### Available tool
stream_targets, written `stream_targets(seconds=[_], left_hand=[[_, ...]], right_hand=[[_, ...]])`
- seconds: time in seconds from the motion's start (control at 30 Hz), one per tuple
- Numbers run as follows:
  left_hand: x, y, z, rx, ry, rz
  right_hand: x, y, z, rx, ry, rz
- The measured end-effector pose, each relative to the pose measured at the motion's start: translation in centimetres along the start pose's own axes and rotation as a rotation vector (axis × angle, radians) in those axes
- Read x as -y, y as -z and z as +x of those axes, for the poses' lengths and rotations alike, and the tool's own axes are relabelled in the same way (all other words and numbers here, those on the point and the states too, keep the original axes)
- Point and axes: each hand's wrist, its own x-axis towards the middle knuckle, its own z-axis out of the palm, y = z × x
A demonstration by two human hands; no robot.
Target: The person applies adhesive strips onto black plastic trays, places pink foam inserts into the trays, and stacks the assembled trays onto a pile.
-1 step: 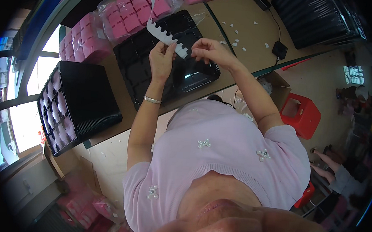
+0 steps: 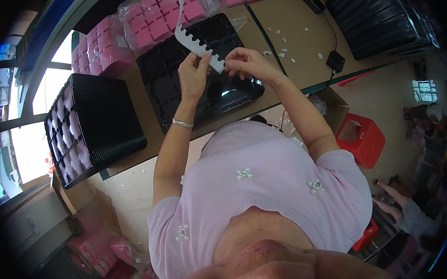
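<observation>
A white strip with a notched edge (image 2: 193, 44) rises from my hands and curls up toward the far side of the table. My left hand (image 2: 192, 75) grips it near its lower end between thumb and fingers. At that end, the thumb and fingertips of my right hand (image 2: 253, 65) are pinched together against the strip's edge. What exactly lies between those fingertips is too small to make out. Beneath both hands is a shiny black plastic tray (image 2: 158, 75) with moulded compartments.
Pink blocks in clear plastic (image 2: 143, 22) lie beyond the tray. A stack of black trays (image 2: 111, 116) stands at left, another black stack (image 2: 379, 26) at far right. Small white scraps (image 2: 284, 38) and a cabled black box (image 2: 336, 60) lie on the table. A red stool (image 2: 363, 141) stands right.
My right hand has moved slightly left, bringing its fingertips from just beside the strip's end onto it. My left hand and the strip have barely shifted.
</observation>
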Motion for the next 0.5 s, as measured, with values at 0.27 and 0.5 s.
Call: stream_targets(seconds=[0.27,0.5], left_hand=[[0.5,4.6,-3.4,0.012,0.128,-0.205],[2.0,8.3,-3.8,0.048,0.196,-0.298]], right_hand=[[-0.1,-5.5,3.3,0.192,0.067,0.116],[0.9,-8.4,4.8,0.258,-0.008,0.111]])
